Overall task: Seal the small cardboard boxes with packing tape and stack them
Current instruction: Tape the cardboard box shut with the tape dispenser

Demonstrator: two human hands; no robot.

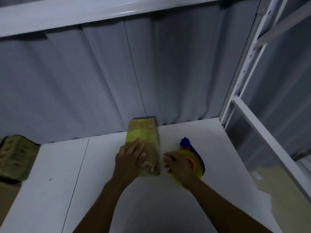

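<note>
A small cardboard box (148, 132) lies on the white shelf board (101, 182), its far end close to the grey curtain. Shiny clear tape shows on its near end. My left hand (130, 157) rests flat on the box's top, fingers straight, pointing away from me. Just right of the box my right hand (178, 165) grips a yellow tape dispenser (196, 165) with an orange hub and a blue guard, held low over the board.
Other small cardboard boxes (15, 158) sit stacked at the far left edge of the board. A white metal rack upright (235, 91) and frame stand at the right. A white shelf beam (101, 12) runs overhead.
</note>
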